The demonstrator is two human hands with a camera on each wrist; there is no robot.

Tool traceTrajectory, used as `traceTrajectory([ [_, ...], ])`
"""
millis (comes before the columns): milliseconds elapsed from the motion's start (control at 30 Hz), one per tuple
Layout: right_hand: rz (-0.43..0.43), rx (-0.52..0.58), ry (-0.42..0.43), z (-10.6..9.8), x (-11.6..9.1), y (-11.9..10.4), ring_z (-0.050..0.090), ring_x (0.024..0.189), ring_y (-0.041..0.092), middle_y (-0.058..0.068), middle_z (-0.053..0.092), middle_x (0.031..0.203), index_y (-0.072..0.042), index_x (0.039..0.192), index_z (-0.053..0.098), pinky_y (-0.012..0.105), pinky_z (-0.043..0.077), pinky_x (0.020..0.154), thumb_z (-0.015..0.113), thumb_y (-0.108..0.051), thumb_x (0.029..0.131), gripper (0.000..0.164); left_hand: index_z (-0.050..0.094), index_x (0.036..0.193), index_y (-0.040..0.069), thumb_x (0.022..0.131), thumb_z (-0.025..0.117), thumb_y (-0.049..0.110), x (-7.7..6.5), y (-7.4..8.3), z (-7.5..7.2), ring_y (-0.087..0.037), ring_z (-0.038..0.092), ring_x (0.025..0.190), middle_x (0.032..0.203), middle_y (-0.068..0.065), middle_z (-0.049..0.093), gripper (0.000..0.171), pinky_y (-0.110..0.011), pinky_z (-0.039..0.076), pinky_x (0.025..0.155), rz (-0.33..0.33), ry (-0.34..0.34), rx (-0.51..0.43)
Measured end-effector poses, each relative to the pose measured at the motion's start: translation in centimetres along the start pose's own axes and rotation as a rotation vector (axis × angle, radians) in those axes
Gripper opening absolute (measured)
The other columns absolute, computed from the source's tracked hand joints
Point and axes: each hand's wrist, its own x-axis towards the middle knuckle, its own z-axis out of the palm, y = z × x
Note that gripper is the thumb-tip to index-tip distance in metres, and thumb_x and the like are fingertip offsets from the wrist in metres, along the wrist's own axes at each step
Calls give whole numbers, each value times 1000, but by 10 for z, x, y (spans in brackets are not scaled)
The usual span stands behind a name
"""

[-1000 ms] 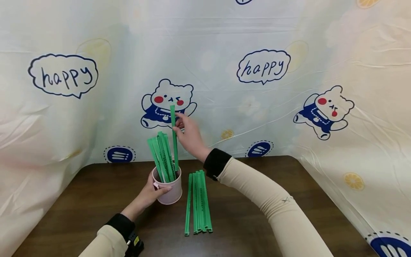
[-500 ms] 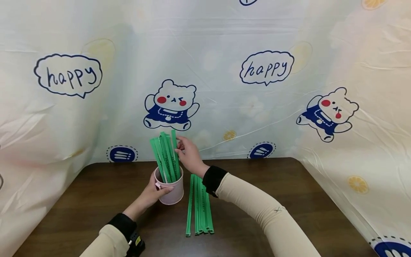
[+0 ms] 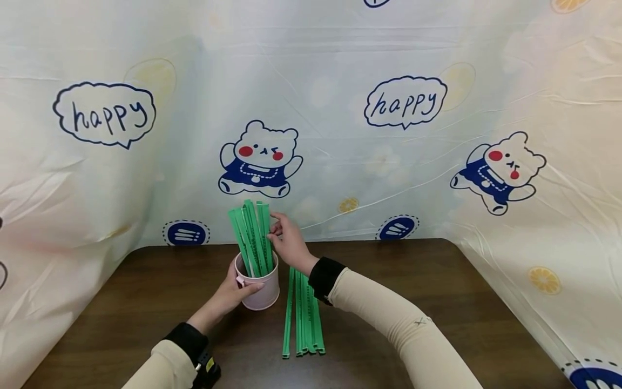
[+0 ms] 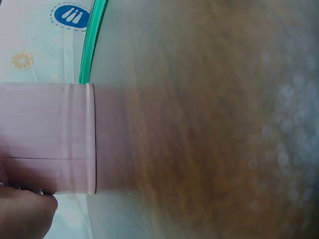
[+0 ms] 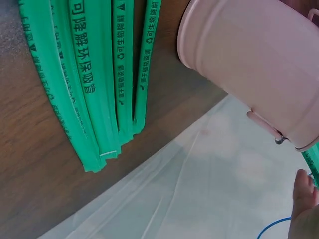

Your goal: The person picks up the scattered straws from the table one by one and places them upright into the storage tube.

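Several green paper-wrapped drinking straws (image 3: 252, 237) stand in a pink bucket (image 3: 262, 294) with a small side handle. My left hand (image 3: 227, 294) grips the bucket from the left, the thumb across its front. In the left wrist view the bucket (image 4: 45, 129) shows large, with part of the hand (image 4: 25, 211) below it. At the right edge of the standing straws is my right hand (image 3: 291, 243), its thumb and index finger spread apart beside them. The right wrist view shows only part of this hand (image 5: 305, 209) close to a straw (image 5: 311, 157).
To the right of the bucket, a row of loose wrapped straws (image 3: 305, 319) lies on the brown wooden table (image 3: 389, 335). Behind the table hangs a pale cloth (image 3: 330, 162) printed with bears and the word happy.
My right hand has come down with a straw, which now stands among the others in the bucket. Its thumb and index finger have since spread apart. My left hand stays on the bucket.
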Motion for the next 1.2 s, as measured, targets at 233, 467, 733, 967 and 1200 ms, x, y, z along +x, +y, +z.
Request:
traceTrajectory([
  [233, 45, -45, -60, -6, -5, 11, 60, 126, 29, 19, 59, 136, -4, 154, 38, 34, 50, 107, 54, -10, 106, 52, -5, 160, 3, 93, 73, 25, -2, -2, 2, -51, 28, 146, 161, -31, 18, 104, -68, 29, 120, -6, 21, 14],
  [467, 109, -36, -38, -20, -8, 23, 60, 126, 30, 21, 58, 137, -4, 152, 41, 37, 51, 104, 55, -13, 106, 49, -8, 161, 7, 94, 71, 15, -1, 2, 1, -48, 24, 150, 165, -28, 13, 103, -68, 25, 122, -47, -2, -10],
  [733, 238, 5, -11, -38, -21, 53, 62, 115, 34, 23, 59, 130, 3, 146, 46, 40, 54, 94, 59, -9, 102, 47, -9, 161, 6, 94, 71, 17, 0, 6, -2, -48, 22, 150, 165, -28, 13, 105, -68, 24, 122, -41, 8, 6],
  [967, 459, -29, -112, -34, -47, 83, 66, 71, 25, 14, 62, 94, 10, 115, 61, 34, 59, 69, 64, 0, 94, 23, -8, 161, 8, 93, 71, 16, 1, 7, -5, -47, 23, 151, 165, -28, 14, 104, -67, 24, 122, -47, 11, 18],
  [1200, 514, -46, -154, -21, -60, 91, 44, 50, 11, -5, 25, 67, -15, 71, 32, 25, 44, 52, 63, 5, 91, 42, -8, 161, 6, 93, 71, 17, 1, 5, -4, -48, 23, 151, 165, -29, 14, 105, -68, 24, 122, -39, 6, 26],
])
